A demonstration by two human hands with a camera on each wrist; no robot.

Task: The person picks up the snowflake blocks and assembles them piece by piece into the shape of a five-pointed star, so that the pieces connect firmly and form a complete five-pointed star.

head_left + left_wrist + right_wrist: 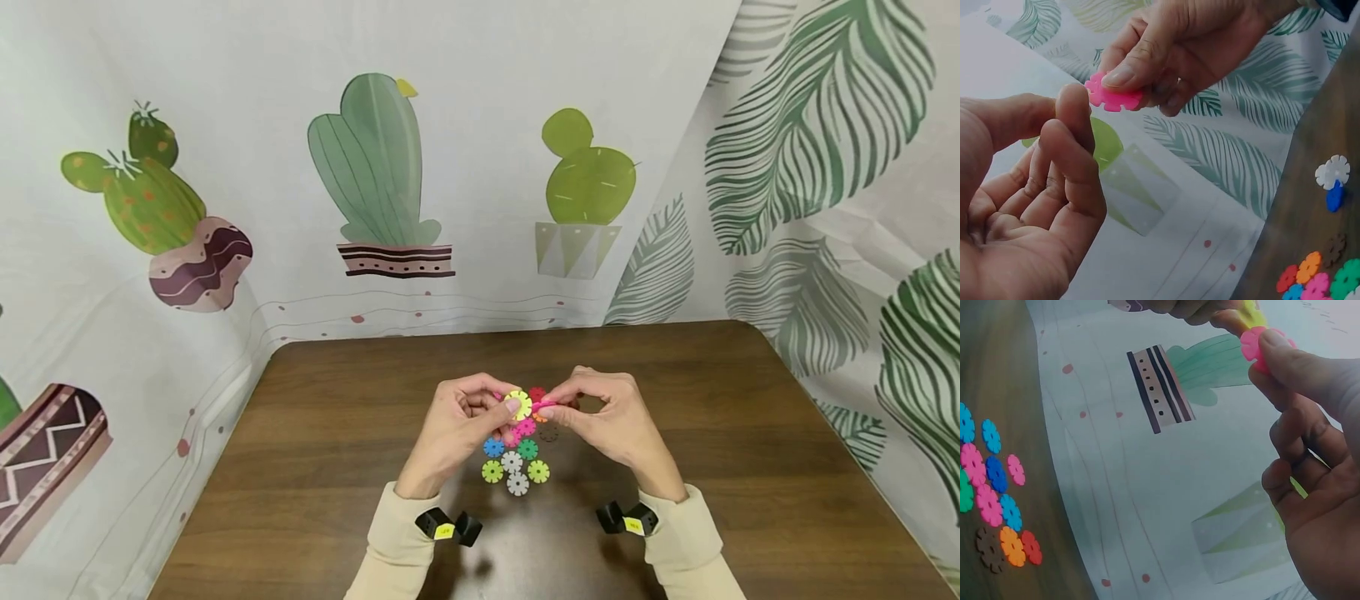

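Held up over the table, a yellow notched plastic disc [520, 403] is pinched between the thumb and fingers of my left hand [459, 427]. My right hand [613, 414] pinches a pink notched disc [1113, 99] between thumb and forefinger. The two discs meet edge to edge in the head view, with the pink one seen nearly side-on. From the right wrist, the pink disc [1251, 345] overlaps the yellow one [1252, 314]; whether they are joined I cannot tell. In the left wrist view, my left fingers [1074, 119] hide the yellow disc.
Below the hands, several loose discs lie on the brown wooden table [337, 467], among them blue [493, 447], green [528, 449], white [517, 484] and orange [1012, 546] ones. A cloth printed with cacti and leaves [480, 167] hangs behind the table.
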